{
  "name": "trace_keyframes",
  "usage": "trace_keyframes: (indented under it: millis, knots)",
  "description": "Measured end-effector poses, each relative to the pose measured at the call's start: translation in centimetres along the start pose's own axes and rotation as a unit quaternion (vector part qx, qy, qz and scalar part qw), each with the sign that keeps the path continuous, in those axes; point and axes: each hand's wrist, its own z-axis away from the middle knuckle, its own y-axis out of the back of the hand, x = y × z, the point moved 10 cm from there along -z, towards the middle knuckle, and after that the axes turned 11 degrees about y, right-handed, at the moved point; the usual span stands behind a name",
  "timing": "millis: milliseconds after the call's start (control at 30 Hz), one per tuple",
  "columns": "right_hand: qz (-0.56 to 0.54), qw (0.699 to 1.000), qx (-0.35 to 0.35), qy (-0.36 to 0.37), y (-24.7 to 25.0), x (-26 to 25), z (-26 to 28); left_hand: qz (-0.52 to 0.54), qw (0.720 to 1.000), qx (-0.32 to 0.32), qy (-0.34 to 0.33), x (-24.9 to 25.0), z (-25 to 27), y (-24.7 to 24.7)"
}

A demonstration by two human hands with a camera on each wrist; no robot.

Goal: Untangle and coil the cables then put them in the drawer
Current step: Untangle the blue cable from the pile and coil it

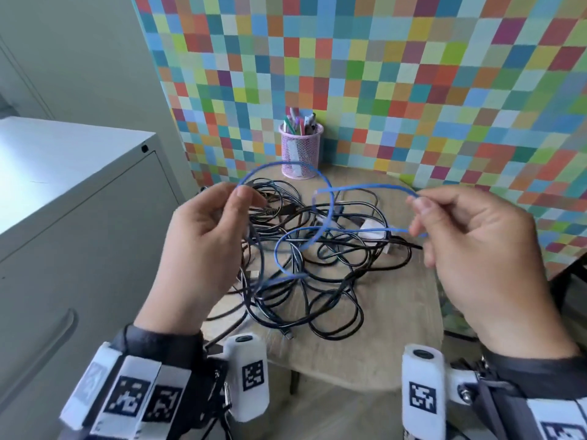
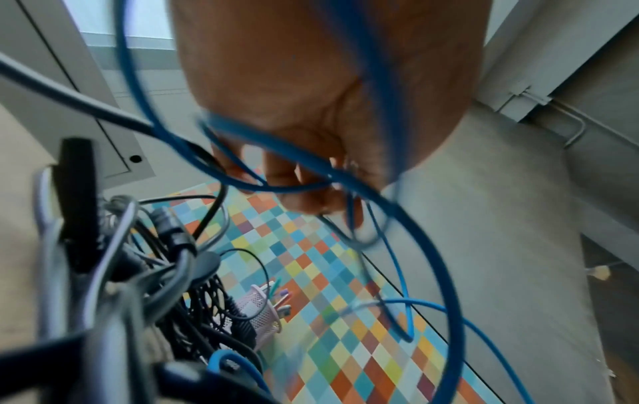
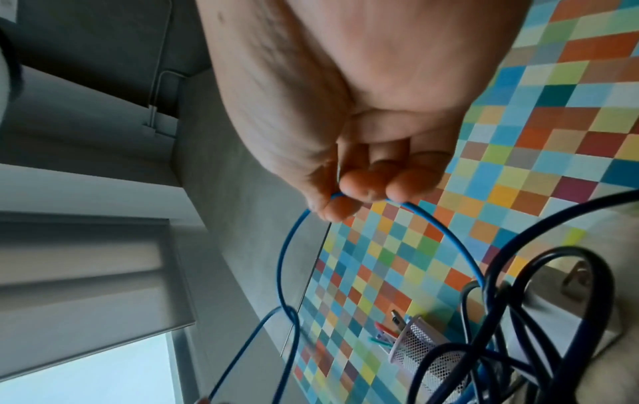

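Wrist straps with printed markers sit closest in the head view. Beyond them, left hand and right hand are raised above the table, well apart, each pinching the blue cable between thumb and fingertips. Cable arches from the left pinch, crosses itself midway between the hands, and drops below them into the black cables heaped on the table. Pen cup stands beyond the heap, holding pens and markers (count unclear). Cabinet lies to the left of the left hand; its drawer front looks closed, contents hidden.

Left wrist view: left hand curled, fingers clamped on blue cable, with several blue loops draped around and below the palm (blurred). Black cables bunch to the hand's side. Pen cup far beyond, pens inside.

Right wrist view: right hand fingertips together on blue cable, which bends over them and falls away on both sides. Pen cup below, pens protruding.

Risks, as judgement:
- pulling the hands further apart could cinch the crossing into a knot
- lifting could drag the black heap off the table edge, since blue still threads through it
- a swinging loop could snag and tip the pen cup
- drawer not open; no coil ready to stow
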Motion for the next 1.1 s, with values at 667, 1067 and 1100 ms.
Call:
trace_keyframes:
  millis: [667,1067,1100]
  knots:
    - [-0.021,1.0,-0.003,-0.022,-0.1,-0.8,0.0,0.117,0.991,-0.064,0.001,1.9,1.2,-1.9]
    - [-0.078,0.985,-0.153,-0.016,-5.6,-4.4,1.8,0.05,0.97,-0.235,-0.039,4.3,4.1,-6.4]
    - [-0.078,0.98,-0.18,-0.031,-6.4,-4.1,2.2,0.048,0.965,-0.255,-0.038,4.2,4.4,-6.8]
